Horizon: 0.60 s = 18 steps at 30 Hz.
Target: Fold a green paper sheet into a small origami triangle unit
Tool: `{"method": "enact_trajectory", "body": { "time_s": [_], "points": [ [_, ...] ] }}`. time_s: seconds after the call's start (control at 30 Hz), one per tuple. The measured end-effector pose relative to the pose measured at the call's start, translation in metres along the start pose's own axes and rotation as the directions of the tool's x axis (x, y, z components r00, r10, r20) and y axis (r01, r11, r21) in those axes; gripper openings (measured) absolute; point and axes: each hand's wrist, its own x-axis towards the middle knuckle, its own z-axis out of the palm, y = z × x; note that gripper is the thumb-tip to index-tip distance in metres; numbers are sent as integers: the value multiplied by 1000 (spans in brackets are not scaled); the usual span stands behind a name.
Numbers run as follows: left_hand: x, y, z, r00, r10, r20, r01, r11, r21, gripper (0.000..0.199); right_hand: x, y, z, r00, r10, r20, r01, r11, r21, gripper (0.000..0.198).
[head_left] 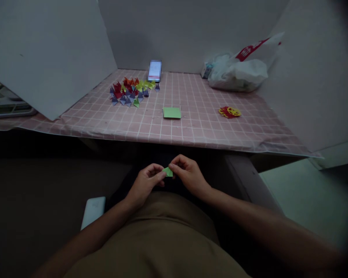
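A small piece of green origami paper (168, 172), with folds across it, is held over my lap, below the table's front edge. My left hand (147, 180) pinches its left side between thumb and fingers. At the upper right corner, the thumb and forefinger of my right hand (190, 174) grip the same piece. Ahead on the table lies a stack of green paper sheets (172, 112). Farther left stands a cluster of folded paper cranes (129, 92) in purple, red, orange, yellow and green.
A checked pink cloth covers the table (197, 127). A lit phone (155, 70) leans at the back. To the right are a red and yellow item (229, 112) and a white plastic bag (239, 73). White panels (46, 50) enclose the sides. A white device (93, 211) lies left of my lap.
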Motion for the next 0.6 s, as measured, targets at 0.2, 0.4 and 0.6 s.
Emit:
{"method": "enact_trajectory", "body": {
  "time_s": [0.2,0.4,0.6],
  "points": [
    [2,-4,-1,997,10,-78,-15,997,-73,21,-2,0,4,998,38,41,-40,998,51,14],
    [1,-1,-1,995,41,-96,-46,997,-58,21,-3,1,6,987,105,119,-117,988,100,14],
    [-1,3,2,994,45,-95,-53,995,-87,20,-2,2,7,986,115,119,-134,977,164,12]
  ]
}}
